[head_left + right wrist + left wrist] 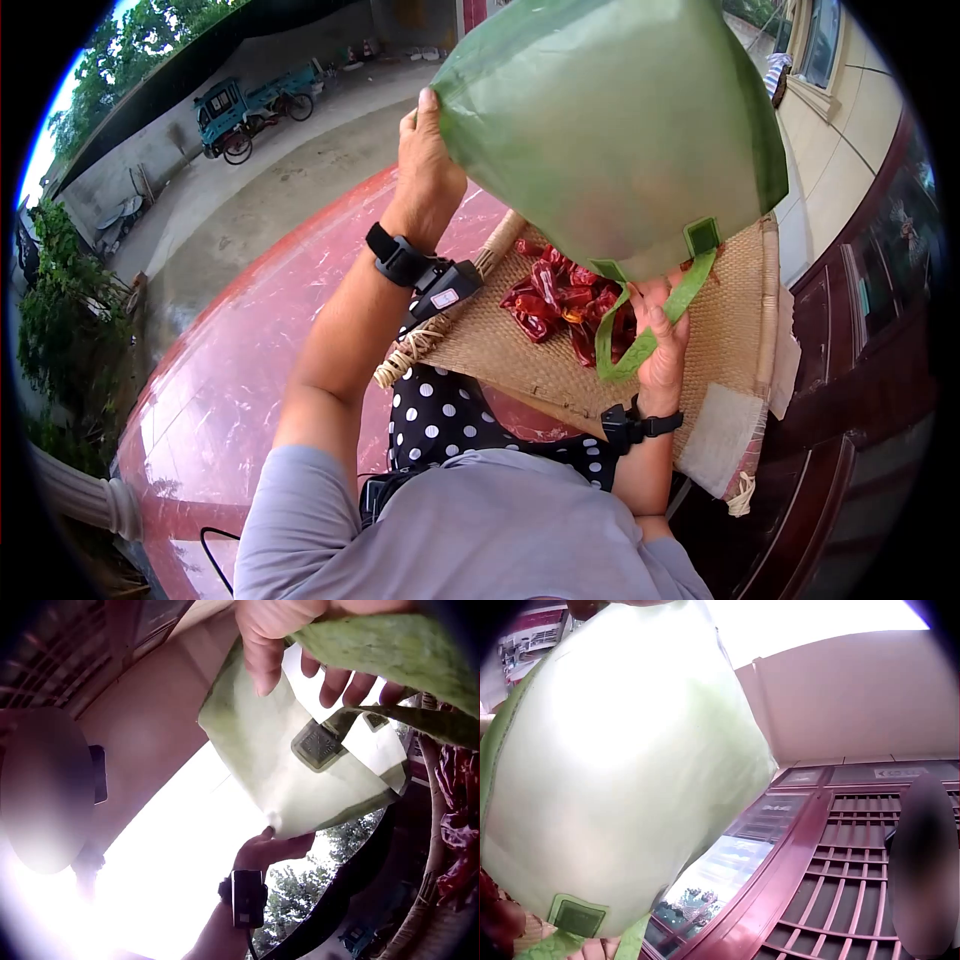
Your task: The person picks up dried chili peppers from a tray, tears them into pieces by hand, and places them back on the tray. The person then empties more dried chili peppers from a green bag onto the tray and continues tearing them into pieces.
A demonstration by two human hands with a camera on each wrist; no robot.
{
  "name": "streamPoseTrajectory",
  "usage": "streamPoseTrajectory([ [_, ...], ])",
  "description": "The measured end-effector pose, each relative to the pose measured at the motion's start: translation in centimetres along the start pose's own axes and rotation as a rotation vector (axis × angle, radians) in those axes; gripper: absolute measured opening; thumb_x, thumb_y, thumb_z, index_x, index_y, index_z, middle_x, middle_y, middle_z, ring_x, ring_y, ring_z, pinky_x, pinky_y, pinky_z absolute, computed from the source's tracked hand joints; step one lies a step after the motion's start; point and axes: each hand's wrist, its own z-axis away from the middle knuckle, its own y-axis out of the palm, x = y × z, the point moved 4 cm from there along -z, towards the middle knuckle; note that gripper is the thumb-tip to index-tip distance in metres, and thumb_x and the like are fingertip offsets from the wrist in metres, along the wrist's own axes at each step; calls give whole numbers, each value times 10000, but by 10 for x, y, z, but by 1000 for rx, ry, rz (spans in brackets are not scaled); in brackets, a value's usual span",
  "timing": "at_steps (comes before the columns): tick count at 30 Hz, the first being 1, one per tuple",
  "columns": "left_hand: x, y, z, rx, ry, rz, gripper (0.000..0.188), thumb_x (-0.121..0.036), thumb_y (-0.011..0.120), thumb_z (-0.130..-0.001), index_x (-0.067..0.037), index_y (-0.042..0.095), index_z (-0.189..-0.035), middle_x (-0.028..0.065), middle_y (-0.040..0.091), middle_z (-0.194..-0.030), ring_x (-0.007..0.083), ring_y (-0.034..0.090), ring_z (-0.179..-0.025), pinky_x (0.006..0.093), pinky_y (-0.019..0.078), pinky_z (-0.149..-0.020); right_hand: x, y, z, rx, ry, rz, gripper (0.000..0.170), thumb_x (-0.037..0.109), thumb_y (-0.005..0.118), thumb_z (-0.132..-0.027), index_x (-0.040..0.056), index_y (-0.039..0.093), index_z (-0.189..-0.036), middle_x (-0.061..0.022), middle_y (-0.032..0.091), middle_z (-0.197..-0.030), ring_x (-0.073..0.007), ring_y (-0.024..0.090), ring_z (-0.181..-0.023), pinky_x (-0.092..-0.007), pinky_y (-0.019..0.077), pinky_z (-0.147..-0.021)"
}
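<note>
A green cloth bag (pixel 610 130) is tipped with its mouth down over a pile of red chili peppers (pixel 560 295). The left hand (pixel 428 165) is raised and grips the bag's upper left corner, seen also in the right wrist view. Low at the bag's mouth is the right hand (pixel 662 345), fingers extended and thumb apart. The bag's green handle strap (pixel 687 290) crosses in front of this hand; in the right wrist view the strap lies across its fingers (pixel 334 686). Beneath the peppers is a woven winnowing basket (pixel 480 335).
The basket's rolled rim (pixel 415 350) lies close to the polka-dot trousers (pixel 440 415). A glossy red table (pixel 250 350) spreads to the left. Dark red doors (pixel 850 400) stand at the right. A blue three-wheeler (pixel 225 115) is parked across the yard.
</note>
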Motion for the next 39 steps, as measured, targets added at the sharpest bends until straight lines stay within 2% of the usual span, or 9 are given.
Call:
streamPoseTrajectory([
  [5,15,-47,4,-45,-171,125,520,-417,385,-1082,-49,441,-1445,126,465,-1502,306,451,-1366,498,342,-1168,6,35,-3,92,15,116,818,206,744,-898,-32,259,-1513,-158,503,-1394,-237,483,-1284,-370,362,-1099],
  [12,93,-123,42,26,-460,18,595,-442,288,-1095,-17,306,-1512,150,310,-1589,323,403,-1397,463,341,-1164,-17,82,-5,100,-64,424,335,39,587,-977,4,557,-1309,-42,645,-1167,-146,607,-1017,-303,492,-920],
  [15,89,-144,69,-101,-696,-258,685,-469,341,-1075,-9,176,-1555,183,212,-1619,360,298,-1454,469,285,-1186,-30,94,-18,269,-445,883,300,-32,573,-940,23,579,-1234,-106,674,-1089,-232,655,-927,-335,523,-801],
  [17,54,-115,103,-135,-499,-594,773,-504,399,-1042,-2,126,-1563,213,194,-1610,373,235,-1475,467,248,-1195,-28,105,-21,320,-618,993,322,-84,620,-803,86,644,-1076,-140,667,-1052,-374,643,-942,-414,532,-784],
  [21,8,-69,129,175,62,-913,872,-543,517,-972,-38,138,-1573,234,218,-1577,346,217,-1473,475,210,-1194,-33,126,-28,368,-620,986,463,-88,625,-787,128,623,-1197,-108,671,-1039,-356,647,-958,-433,532,-779],
  [27,-36,-1,146,377,758,-1475,906,-80,690,-824,-82,176,-1570,284,297,-1503,436,430,-1318,483,432,-1054,-36,169,-34,518,-622,981,443,-13,617,-798,120,613,-1221,-91,674,-994,-350,645,-922,-403,531,-738],
  [31,-50,-14,120,244,909,-1571,914,162,512,-777,-185,227,-1573,286,393,-1432,457,625,-1023,458,576,-747,-42,175,-24,556,-574,1058,584,67,695,-802,144,545,-1361,-111,640,-1101,-343,618,-1001,-424,499,-854],
  [33,-60,-27,107,222,952,-1573,915,178,488,-777,-212,248,-1569,278,406,-1425,461,631,-1010,463,578,-720,-31,175,-11,528,-599,1015,535,55,715,-810,77,554,-1319,-126,611,-1244,-341,582,-1126,-451,449,-983],
  [39,-99,-94,33,28,761,-1588,753,211,432,-802,-205,526,-1422,216,514,-1268,351,602,-1070,386,551,-875,-12,139,17,426,-704,882,464,18,686,-823,44,589,-1276,-126,635,-1195,-310,613,-1062,-408,496,-920],
])
